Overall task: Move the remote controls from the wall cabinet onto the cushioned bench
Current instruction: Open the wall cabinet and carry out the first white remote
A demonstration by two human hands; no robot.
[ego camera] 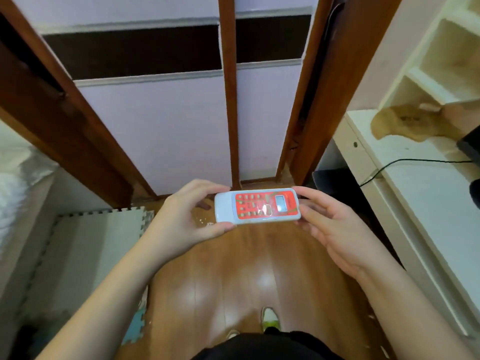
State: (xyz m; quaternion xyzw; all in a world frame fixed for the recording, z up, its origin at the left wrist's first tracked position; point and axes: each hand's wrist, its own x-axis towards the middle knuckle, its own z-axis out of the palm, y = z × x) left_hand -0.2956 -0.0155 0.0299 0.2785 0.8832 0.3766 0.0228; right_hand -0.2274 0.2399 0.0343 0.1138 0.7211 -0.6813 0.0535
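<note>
While held sideways, remote control (257, 206), left hand (187, 216) gripping one end, right hand (335, 229) pinching the other.

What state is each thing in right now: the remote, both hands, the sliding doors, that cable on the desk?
Remote control: held level above the floor, button side up.
Left hand: grips the remote's left end.
Right hand: holds the remote's right end with its fingertips.
Sliding doors: closed.
Black cable: lying loose on the white desk.
</note>
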